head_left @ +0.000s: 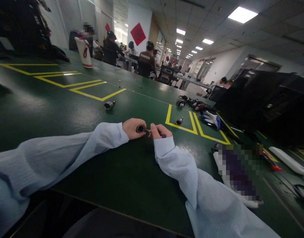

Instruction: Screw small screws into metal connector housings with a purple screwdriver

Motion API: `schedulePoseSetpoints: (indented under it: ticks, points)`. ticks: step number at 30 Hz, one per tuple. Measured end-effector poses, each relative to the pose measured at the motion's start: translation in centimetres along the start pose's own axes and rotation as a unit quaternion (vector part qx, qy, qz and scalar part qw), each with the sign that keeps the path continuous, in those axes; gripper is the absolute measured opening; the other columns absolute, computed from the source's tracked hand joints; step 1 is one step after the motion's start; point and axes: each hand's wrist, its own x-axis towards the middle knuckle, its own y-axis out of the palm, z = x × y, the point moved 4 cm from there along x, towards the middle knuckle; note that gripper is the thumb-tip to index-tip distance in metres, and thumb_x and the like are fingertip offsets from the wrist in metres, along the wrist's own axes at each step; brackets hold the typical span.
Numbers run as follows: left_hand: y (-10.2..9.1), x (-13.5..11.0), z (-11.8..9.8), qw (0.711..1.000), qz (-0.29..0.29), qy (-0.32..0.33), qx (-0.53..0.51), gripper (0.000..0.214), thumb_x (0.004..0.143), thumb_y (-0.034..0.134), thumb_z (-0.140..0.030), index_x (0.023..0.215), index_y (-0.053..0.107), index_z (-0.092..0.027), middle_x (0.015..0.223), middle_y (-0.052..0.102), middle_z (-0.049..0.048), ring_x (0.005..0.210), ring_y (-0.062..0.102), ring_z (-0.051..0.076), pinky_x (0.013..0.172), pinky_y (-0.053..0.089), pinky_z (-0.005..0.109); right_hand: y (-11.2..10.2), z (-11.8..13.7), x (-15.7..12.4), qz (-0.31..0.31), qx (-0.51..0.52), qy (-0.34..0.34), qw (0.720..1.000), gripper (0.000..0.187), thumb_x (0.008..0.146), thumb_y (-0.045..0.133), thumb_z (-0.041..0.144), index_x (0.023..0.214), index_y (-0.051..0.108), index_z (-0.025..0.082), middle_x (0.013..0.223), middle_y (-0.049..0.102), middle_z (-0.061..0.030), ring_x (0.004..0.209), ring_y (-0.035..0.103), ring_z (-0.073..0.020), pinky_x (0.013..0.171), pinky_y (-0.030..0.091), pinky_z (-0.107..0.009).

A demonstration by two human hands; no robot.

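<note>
My left hand (pixel 132 128) is closed around a dark, round metal part (pixel 140 129) with a hollow end, held just above the green table. My right hand (pixel 161 132) pinches a small screwdriver (pixel 163 135) with a purple handle. Its thin shaft points left at the metal part; whether the tip touches it I cannot tell. A similar cone-shaped metal part (pixel 109 105) lies on the table beyond my left hand. Another such metal part (pixel 179 121) rests inside a yellow taped outline, ahead and to the right of my right hand.
Yellow tape outlines (pixel 102 98) mark the green table (pixel 142 155). A white cup (pixel 84 53) stands far left. Dark cabled parts (pixel 183 101) and a blue-white glove (pixel 211 119) lie at right. A blurred device (pixel 237 175) sits near my right sleeve. People sit at tables beyond.
</note>
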Motion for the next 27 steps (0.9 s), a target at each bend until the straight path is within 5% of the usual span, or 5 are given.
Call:
schedulePoseSetpoints:
  ticks: [3, 11, 27]
  points:
    - [0.2, -0.2, -0.2, 0.999, 0.036, 0.016, 0.037, 0.008, 0.068, 0.054, -0.022, 0.068, 0.055, -0.015, 0.063, 0.057, 0.0, 0.059, 0.053, 0.011, 0.055, 0.04, 0.019, -0.1, 0.3, 0.2, 0.003, -0.021, -0.022, 1.0, 0.038, 0.075, 0.05, 0.043, 0.045, 0.051, 0.02, 0.04, 0.05, 0.0039, 0.042, 0.044, -0.0086, 0.045, 0.035, -0.023]
    - [0.1, -0.1, -0.6, 0.996, 0.051, 0.044, 0.064, 0.005, 0.069, 0.051, -0.019, 0.069, 0.054, -0.015, 0.065, 0.056, 0.0009, 0.06, 0.052, 0.011, 0.056, 0.039, 0.019, 0.1, -1.2, 0.7, 0.008, 0.183, 0.159, 0.97, 0.037, 0.066, 0.06, 0.047, 0.045, 0.051, 0.018, 0.033, 0.05, 0.005, 0.026, 0.04, -0.0069, 0.031, 0.03, -0.021]
    - [0.2, -0.2, -0.9, 0.996, 0.038, 0.085, 0.001, 0.008, 0.072, 0.049, -0.021, 0.067, 0.05, -0.014, 0.063, 0.051, -0.0002, 0.058, 0.047, 0.009, 0.055, 0.037, 0.019, -0.3, -0.9, 0.6, -0.009, 0.21, 0.136, 0.968, 0.036, 0.064, 0.061, 0.043, 0.042, 0.051, 0.016, 0.029, 0.047, 0.0053, 0.025, 0.037, -0.0049, 0.028, 0.028, -0.018]
